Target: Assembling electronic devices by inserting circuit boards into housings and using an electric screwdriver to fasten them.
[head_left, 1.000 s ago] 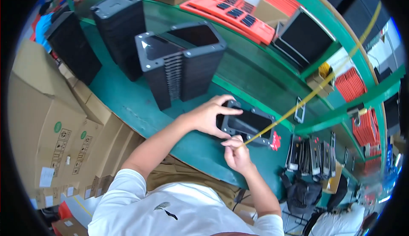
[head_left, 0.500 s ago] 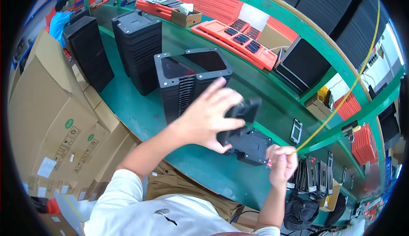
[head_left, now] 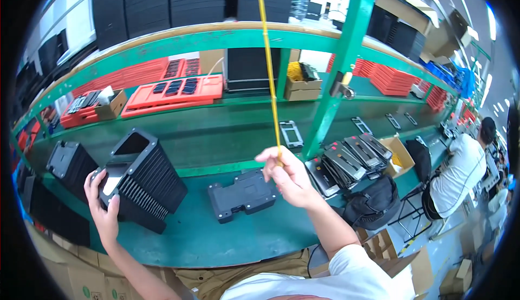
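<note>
My left hand point(head_left: 103, 208) is at the near end of a tall stack of black plastic housings point(head_left: 154, 175), its fingers and thumb curled around the corner of the top one. Glossy dark panels show on that stack's top. My right hand point(head_left: 292, 179) is raised over the bench, closed around the lower end of a taut yellow cord point(head_left: 267, 56) that comes down from above. Whether a tool sits inside that fist is hidden. Just left of and below the right hand, a single black plastic housing point(head_left: 241, 196) lies flat on the green bench point(head_left: 216, 240).
More black stacks point(head_left: 70, 162) stand at the left. Right of my right hand lie several dark flat panels point(head_left: 344, 164), a black backpack point(head_left: 374, 202) and an open carton point(head_left: 401, 156). A green post point(head_left: 341, 78) rises behind. A seated person point(head_left: 460, 162) works farther right.
The view has swung right. My left hand, which held a black part above the bench, is now at the stack. My right hand still grips the cord, now above the flat housing.
</note>
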The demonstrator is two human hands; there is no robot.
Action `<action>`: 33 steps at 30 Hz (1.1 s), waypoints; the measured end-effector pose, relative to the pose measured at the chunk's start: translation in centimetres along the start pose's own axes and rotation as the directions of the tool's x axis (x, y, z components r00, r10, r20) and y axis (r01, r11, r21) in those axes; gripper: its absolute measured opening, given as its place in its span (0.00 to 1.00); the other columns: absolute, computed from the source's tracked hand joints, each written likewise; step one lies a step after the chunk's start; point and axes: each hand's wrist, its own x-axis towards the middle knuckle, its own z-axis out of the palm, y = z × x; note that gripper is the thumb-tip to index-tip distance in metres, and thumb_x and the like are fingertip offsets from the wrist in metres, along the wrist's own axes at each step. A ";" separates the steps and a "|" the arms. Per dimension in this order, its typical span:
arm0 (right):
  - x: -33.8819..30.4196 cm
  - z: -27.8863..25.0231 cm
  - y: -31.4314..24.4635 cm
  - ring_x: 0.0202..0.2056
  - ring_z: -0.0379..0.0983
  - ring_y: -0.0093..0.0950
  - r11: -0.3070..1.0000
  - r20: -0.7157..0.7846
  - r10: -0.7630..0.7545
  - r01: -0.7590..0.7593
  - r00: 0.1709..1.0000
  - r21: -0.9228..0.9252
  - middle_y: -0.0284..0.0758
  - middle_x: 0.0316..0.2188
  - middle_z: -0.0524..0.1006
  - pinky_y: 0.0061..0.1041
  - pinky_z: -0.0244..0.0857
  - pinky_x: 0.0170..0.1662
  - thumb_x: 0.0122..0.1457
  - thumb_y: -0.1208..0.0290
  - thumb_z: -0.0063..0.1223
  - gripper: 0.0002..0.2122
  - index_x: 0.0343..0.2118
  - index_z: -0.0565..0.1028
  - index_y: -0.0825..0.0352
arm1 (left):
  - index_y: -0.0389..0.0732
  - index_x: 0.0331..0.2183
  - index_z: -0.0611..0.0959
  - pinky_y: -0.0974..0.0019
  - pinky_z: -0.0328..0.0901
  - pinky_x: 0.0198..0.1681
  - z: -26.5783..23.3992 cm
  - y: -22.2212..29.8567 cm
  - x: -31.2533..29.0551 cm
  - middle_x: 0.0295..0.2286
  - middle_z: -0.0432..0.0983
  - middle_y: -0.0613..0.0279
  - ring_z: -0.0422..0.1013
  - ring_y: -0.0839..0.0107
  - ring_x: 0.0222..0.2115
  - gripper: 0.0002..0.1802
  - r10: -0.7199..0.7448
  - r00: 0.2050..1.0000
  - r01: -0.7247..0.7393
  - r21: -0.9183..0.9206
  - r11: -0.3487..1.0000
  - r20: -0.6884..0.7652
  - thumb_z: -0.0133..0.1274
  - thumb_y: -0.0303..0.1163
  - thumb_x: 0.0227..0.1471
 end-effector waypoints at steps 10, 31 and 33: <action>2.4 -15.8 -6.4 0.48 0.74 0.25 0.882 -0.355 -0.037 -0.137 0.934 -0.452 0.35 0.50 0.75 0.28 0.68 0.49 0.67 0.63 0.54 0.21 0.60 0.70 0.62 | 0.36 0.65 0.66 0.53 0.54 0.67 2.8 3.4 -3.5 0.60 0.65 0.48 0.63 0.51 0.61 0.36 0.005 0.906 0.050 0.121 0.991 -0.422 0.55 0.37 0.59; 15.9 -56.1 -22.5 0.62 0.60 0.51 0.463 -0.855 -0.378 -0.727 0.354 -0.506 0.56 0.61 0.62 0.41 0.59 0.66 0.40 0.67 0.78 0.50 0.66 0.57 0.65 | 0.51 0.66 0.68 0.31 0.36 0.71 26.2 19.5 -15.5 0.66 0.53 0.45 0.40 0.35 0.69 0.46 0.213 0.129 -0.123 -0.198 0.973 0.968 0.56 0.59 0.49; 16.3 -58.4 -21.6 0.61 0.61 0.52 0.196 -0.645 -0.598 -0.693 0.476 -0.694 0.56 0.60 0.63 0.41 0.61 0.65 0.40 0.68 0.78 0.49 0.66 0.57 0.67 | 0.49 0.67 0.66 0.30 0.35 0.71 26.4 18.6 -16.0 0.67 0.51 0.44 0.39 0.34 0.69 0.50 0.185 0.050 -0.095 -0.179 0.979 0.982 0.57 0.61 0.48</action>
